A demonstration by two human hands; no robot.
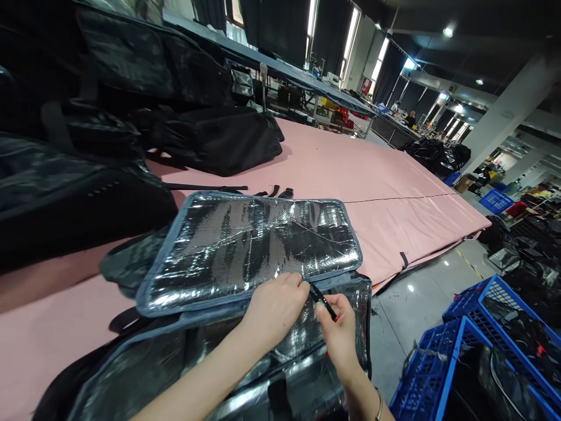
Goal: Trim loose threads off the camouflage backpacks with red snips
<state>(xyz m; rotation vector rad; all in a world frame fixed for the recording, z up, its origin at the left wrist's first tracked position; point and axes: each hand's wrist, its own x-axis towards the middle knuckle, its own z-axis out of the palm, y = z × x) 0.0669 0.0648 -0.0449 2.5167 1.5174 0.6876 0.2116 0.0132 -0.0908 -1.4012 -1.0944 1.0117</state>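
An open insulated bag with silver foil lining (184,356) lies in front of me on the pink table (394,193). Its foil-lined lid (249,245), edged in grey-blue binding, is folded back flat. My left hand (274,307) rests on the lid's near edge, fingers curled and pinching the binding. My right hand (339,333) is closed around a small black tool with a red part (323,301), its tip meeting the lid's edge right beside my left fingers.
Several black bags (210,137) are piled along the left and back of the table. Loose black straps (263,191) lie behind the lid. Blue plastic crates (477,345) holding dark items stand on the floor at the right. Other work tables and people are far behind.
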